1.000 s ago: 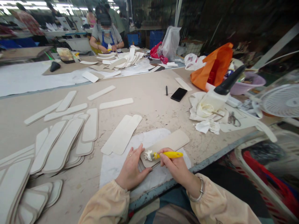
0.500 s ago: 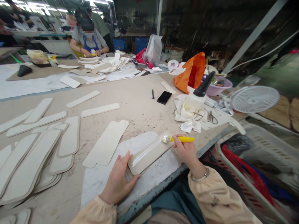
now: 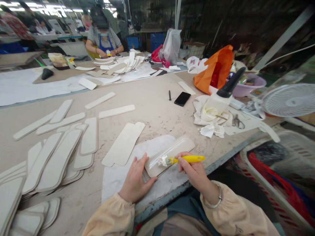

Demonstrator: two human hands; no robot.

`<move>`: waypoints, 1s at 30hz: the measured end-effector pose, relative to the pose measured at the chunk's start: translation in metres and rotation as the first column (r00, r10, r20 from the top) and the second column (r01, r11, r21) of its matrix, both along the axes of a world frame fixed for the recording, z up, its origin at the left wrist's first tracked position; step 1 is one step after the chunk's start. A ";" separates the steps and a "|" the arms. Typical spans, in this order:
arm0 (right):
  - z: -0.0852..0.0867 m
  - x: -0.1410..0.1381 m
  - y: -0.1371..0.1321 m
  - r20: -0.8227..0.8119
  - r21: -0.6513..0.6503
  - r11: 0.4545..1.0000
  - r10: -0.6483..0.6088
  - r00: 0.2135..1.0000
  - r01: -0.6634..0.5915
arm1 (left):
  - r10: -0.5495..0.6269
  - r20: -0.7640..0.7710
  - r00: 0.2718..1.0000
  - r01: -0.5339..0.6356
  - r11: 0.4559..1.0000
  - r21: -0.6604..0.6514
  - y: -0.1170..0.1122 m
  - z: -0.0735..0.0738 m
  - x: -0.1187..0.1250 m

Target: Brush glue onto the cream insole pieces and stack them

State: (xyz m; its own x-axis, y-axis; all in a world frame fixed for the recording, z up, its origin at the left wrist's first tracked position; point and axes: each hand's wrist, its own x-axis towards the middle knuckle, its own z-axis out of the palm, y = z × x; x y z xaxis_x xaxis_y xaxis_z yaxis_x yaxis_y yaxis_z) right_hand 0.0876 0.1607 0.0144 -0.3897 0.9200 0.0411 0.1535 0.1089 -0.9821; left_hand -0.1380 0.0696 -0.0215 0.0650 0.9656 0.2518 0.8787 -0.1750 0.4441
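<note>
A pale, long panel with rounded corners (image 3: 180,147) lies slantwise on a white sheet (image 3: 112,183) in front of me. A wet, shiny streak runs along its top. My left hand (image 3: 136,178) is spread at the panel's near left end, thumb and fingertips touching its edges. In my right hand (image 3: 193,168) is a yellow-handled brush (image 3: 189,159), gripped between thumb and fingers. Its bristles, thick with white paste, rest on the panel's left half. Two overlapping pale panels (image 3: 123,142) lie just beyond my left hand.
Stacked pale panels (image 3: 59,160) spread over the table's left. Farther right are a phone (image 3: 182,98), a white container with a black handle (image 3: 216,103), scissors (image 3: 237,122), an orange bag (image 3: 214,72) and a fan (image 3: 292,100). A co-worker (image 3: 104,39) sits across. A plastic basket (image 3: 283,196) stands right.
My right hand has drawn the brush from the panel's far right end back toward my left hand. My left hand stays at the panel's near end. The camera view has shifted.
</note>
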 end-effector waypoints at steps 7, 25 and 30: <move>-0.003 -0.015 -0.007 0.090 0.014 0.985 0.173 0.981 -0.175 | 0.002 0.030 1.000 -0.002 1.000 -0.005 0.001 0.002 0.001; -0.002 0.064 0.063 0.339 0.509 0.835 -0.416 0.844 0.208 | 0.007 -0.083 0.997 0.000 0.997 0.077 0.003 -0.006 -0.002; -0.005 0.049 0.036 0.439 0.726 0.683 -0.375 0.816 -0.077 | -0.005 -0.084 0.996 0.012 0.997 0.082 0.002 -0.006 -0.002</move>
State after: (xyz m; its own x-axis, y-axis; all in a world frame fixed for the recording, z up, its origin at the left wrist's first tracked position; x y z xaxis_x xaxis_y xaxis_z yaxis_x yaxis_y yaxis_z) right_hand 0.1368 0.1965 0.0092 -0.4127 0.7488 0.5187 0.6791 0.6324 -0.3726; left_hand -0.1400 0.0713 -0.0277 0.0971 0.9410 0.3240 0.9106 -0.2154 0.3526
